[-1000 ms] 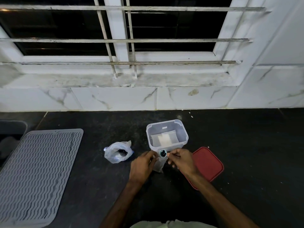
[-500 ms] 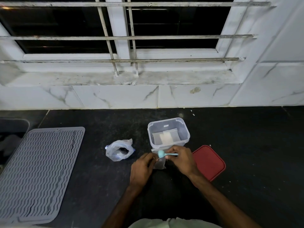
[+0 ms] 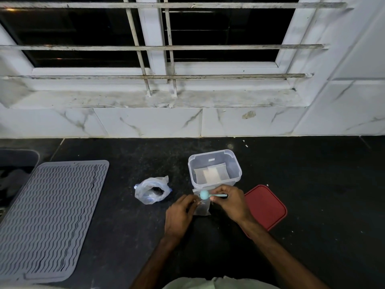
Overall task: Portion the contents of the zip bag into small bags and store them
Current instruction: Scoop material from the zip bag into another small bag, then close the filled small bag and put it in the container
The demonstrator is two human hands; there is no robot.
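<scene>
Spoon [image 3: 210,195] has gone from tipped upright to lying flat across the mouth of the small bag [image 3: 201,207], handle pinched in my right hand [image 3: 229,202]. My left hand [image 3: 179,215] pinches the bag's left edge, so it stands on the dark counter [image 3: 312,195] right in front of the clear tub [image 3: 215,170], which already has a filled bag in it. Zip bag [image 3: 151,190] sits open just left, red lid [image 3: 265,207] lies right, gray mat [image 3: 50,215] far left.
</scene>
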